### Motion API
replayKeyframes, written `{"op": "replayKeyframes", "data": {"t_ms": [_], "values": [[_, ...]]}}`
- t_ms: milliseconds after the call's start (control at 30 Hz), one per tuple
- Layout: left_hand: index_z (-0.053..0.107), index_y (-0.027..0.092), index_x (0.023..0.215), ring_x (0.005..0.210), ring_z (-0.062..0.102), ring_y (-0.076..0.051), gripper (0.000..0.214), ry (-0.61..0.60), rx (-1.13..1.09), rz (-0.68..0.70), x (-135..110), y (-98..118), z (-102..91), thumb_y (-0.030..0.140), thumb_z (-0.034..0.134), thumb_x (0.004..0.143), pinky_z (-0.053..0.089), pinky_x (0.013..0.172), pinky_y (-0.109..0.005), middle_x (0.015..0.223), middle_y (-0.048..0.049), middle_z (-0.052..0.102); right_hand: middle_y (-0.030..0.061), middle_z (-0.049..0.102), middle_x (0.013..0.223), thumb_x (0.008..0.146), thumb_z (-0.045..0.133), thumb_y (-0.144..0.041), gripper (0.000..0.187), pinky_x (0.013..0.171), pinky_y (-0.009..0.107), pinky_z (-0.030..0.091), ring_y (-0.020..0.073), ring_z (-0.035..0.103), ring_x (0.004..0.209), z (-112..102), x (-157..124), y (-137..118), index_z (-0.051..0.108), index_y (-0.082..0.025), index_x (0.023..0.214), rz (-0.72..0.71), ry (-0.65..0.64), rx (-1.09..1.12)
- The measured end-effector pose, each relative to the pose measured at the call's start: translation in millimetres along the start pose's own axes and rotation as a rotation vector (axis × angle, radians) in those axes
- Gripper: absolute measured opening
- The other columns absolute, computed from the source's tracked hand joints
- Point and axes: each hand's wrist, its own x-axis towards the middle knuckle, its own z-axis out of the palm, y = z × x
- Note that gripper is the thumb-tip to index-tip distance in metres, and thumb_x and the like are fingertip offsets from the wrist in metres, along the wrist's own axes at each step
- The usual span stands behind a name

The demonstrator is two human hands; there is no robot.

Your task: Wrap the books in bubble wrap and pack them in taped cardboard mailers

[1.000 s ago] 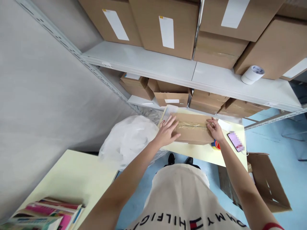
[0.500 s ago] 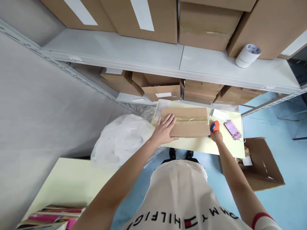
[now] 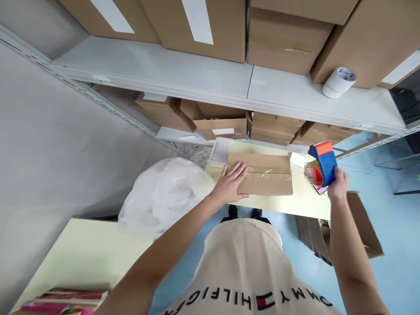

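A flat cardboard box [image 3: 269,181] lies on the pale yellow table [image 3: 262,202], with clear tape along its top seam. My left hand [image 3: 233,180] rests on the left end of the box, fingers stretched flat across the top. Off to the right, my right hand [image 3: 337,183] grips a blue and orange tape dispenser [image 3: 328,164] by its handle, raised above the table and apart from the box. A roll of tape shows inside the dispenser. Behind it, a phone [image 3: 320,189] is mostly hidden.
Shelves [image 3: 210,85] with cardboard boxes stand in front, and white tape rolls [image 3: 339,83] sit on the upper one. A large white plastic bag [image 3: 167,192] bulges at left. An open carton [image 3: 364,223] stands on the floor at right. Magazines [image 3: 62,302] lie lower left.
My right hand has lifted the tape dispenser up and rightward, away from the box's right end. The box and my left hand on it sit slightly farther right in view.
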Motion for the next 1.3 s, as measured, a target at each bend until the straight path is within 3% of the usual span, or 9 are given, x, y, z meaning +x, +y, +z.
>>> {"op": "replayKeyframes", "data": {"t_ms": [33,167,433,533,633,800,1000,1167,1300], "values": [[0.034,0.019,0.152,0.148,0.023,-0.037,0.097,-0.002,-0.003,0.016,0.9,3.4,1.9,0.052,0.075,0.071,0.001,0.121,-0.057,0.159,-0.0162,0.031,-0.0065,0.029,0.048,0.082,0.048,-0.063,0.05,0.042,0.025,0.025,0.0094,0.026,0.045,-2.0,2.3,-19.2,0.03,-0.025,0.056,-0.034,0.037,0.047],[0.036,0.02,0.151,0.148,0.025,-0.036,0.093,-0.001,-0.007,0.061,4.5,15.2,9.0,0.053,0.073,0.072,0.002,0.121,-0.058,0.158,-0.0159,0.034,-0.0048,0.037,0.044,0.072,0.064,-0.07,0.058,0.04,0.024,0.025,0.0084,0.03,0.043,21.9,3.7,-74.4,0.04,-0.022,0.049,0.021,-0.319,0.093],[0.042,0.017,0.147,0.147,0.026,-0.038,0.093,0.029,-0.137,0.059,8.9,19.1,0.2,0.056,0.076,0.069,0.005,0.12,-0.06,0.156,-0.018,0.036,-0.0007,0.056,0.049,0.061,0.07,-0.075,0.058,0.043,0.025,0.036,0.0115,0.046,0.044,69.2,24.2,-86.8,0.06,-0.018,0.056,0.173,-0.7,0.053],[0.05,0.019,0.141,0.145,0.032,-0.036,0.074,0.168,-0.347,-0.045,14.3,29.4,-10.3,0.058,0.065,0.079,0.007,0.12,-0.06,0.153,-0.0161,0.043,0.0,0.057,0.05,0.065,0.071,-0.072,0.056,0.044,0.025,0.037,0.012,0.048,0.044,66.8,30.6,-85.4,0.06,-0.018,0.056,0.162,-0.75,0.05],[0.054,0.02,0.134,0.135,0.048,-0.029,0.058,0.329,-0.732,-0.177,31.0,45.9,-22.3,0.056,0.055,0.088,0.03,0.116,-0.05,0.145,-0.0147,0.053,0.0002,0.055,0.049,0.064,0.07,-0.074,0.058,0.043,0.025,0.037,0.0114,0.046,0.043,64.2,32.3,-82.9,0.057,-0.018,0.054,0.143,-0.773,0.055],[0.064,0.016,0.108,0.09,0.072,-0.021,0.056,0.046,-1.367,-0.401,70.2,64.9,-35.9,0.066,0.056,0.083,0.054,0.082,-0.035,0.108,-0.0125,0.073,-0.0033,0.042,0.043,0.061,0.07,-0.077,0.064,0.039,0.023,0.029,0.0077,0.035,0.04,64.5,29.7,-83.2,0.047,-0.019,0.049,0.096,-0.773,0.042],[0.064,0.016,0.081,0.065,0.068,-0.012,0.039,0.001,-1.432,-0.482,84.5,66.9,-37.5,0.054,0.07,0.079,0.051,0.07,-0.026,0.074,-0.0019,0.071,-0.0039,0.036,0.044,0.063,0.064,-0.081,0.066,0.039,0.024,0.024,0.0074,0.03,0.042,65.0,25.2,-86.6,0.041,-0.021,0.049,0.026,-0.785,-0.002],[0.065,0.014,0.082,0.057,0.066,-0.008,0.013,-0.035,-1.453,-0.545,83.4,70.3,-42.1,0.022,0.06,0.091,0.05,0.064,-0.021,0.069,-0.0005,0.07,-0.0047,0.031,0.045,0.064,0.06,-0.083,0.068,0.04,0.025,0.024,0.0071,0.026,0.043,63.6,24.1,-84.7,0.035,-0.022,0.049,-0.03,-0.769,-0.015],[0.065,0.014,0.073,0.055,0.065,-0.008,0.025,0.036,-1.314,-0.543,85.7,72.7,-41.2,0.007,0.049,0.091,0.05,0.063,-0.02,0.066,0.0011,0.068,-0.0037,0.034,0.047,0.065,0.062,-0.081,0.066,0.042,0.025,0.026,0.0075,0.029,0.045,63.6,22.4,-87.0,0.039,-0.021,0.05,-0.029,-0.786,-0.044]]}}
